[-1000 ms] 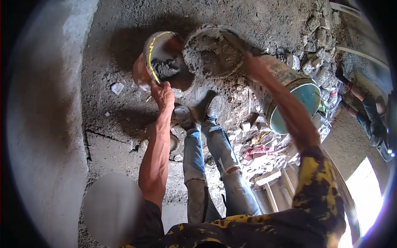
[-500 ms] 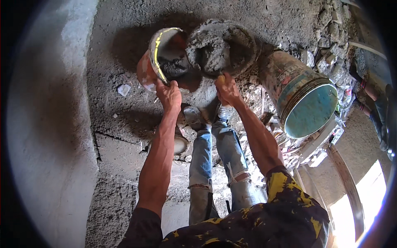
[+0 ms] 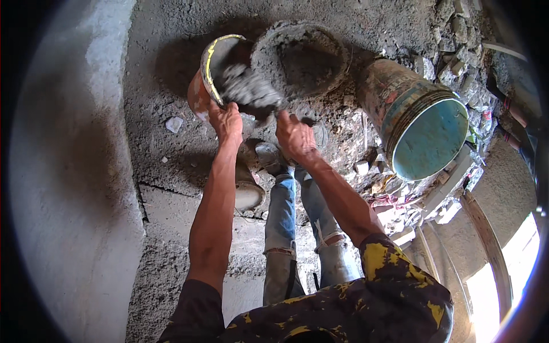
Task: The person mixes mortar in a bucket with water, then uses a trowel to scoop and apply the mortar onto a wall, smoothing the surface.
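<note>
My left hand [image 3: 227, 121] is closed on the near rim of a reddish bucket [image 3: 198, 94] with a yellow-marked edge, which leans toward the right. My right hand [image 3: 295, 137] grips the handle of a trowel. Its blade is buried under a blurred heap of wet grey mortar [image 3: 249, 87] at the bucket's mouth. Just right of the bucket sits a round mortar-crusted pan [image 3: 341, 73], with dark grey mix lining its inside. The trowel's handle is mostly hidden by my fingers.
A large dirty bucket [image 3: 394, 97] lies tipped at right, its pale blue inside facing me. Rubble and broken pieces [image 3: 394, 220] spread below it. A pale wall [image 3: 68, 188] runs along the left. At the far right edge, another person's arm [image 3: 514, 113] shows.
My right hand has moved left, carrying mortar on the trowel from the pan to the bucket. The mortar mound in the pan has shrunk. My left hand still holds the bucket rim.
</note>
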Tool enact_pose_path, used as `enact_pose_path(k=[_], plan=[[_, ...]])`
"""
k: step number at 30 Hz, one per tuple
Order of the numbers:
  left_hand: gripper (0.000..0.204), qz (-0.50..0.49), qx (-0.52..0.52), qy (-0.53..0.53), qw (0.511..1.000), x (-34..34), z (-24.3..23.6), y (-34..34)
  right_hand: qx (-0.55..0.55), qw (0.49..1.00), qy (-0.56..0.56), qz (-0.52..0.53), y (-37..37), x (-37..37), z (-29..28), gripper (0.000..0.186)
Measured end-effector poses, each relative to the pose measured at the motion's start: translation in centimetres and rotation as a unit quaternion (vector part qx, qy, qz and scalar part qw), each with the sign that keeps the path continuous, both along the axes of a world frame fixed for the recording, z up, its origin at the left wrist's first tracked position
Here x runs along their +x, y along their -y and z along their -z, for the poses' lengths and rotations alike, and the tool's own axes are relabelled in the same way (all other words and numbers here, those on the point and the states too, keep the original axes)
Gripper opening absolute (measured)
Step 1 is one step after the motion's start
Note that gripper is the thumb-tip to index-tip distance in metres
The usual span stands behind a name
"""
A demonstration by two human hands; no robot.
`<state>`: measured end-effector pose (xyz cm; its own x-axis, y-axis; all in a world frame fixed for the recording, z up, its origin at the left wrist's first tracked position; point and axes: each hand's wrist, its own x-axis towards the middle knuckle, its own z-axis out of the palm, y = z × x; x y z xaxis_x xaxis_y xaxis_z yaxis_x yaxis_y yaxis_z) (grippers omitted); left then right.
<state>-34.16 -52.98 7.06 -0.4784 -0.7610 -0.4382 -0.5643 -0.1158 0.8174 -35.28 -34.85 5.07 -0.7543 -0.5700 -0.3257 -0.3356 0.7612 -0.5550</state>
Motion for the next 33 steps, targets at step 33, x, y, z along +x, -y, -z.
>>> enact_pose_path(k=[33], plan=[[0.051,-0.062,0.086,-0.073,0.992,2.9,-0.6,0.7,-0.193,0.812,0.489,0.253,-1.4,-4.0,1.1,0.022]])
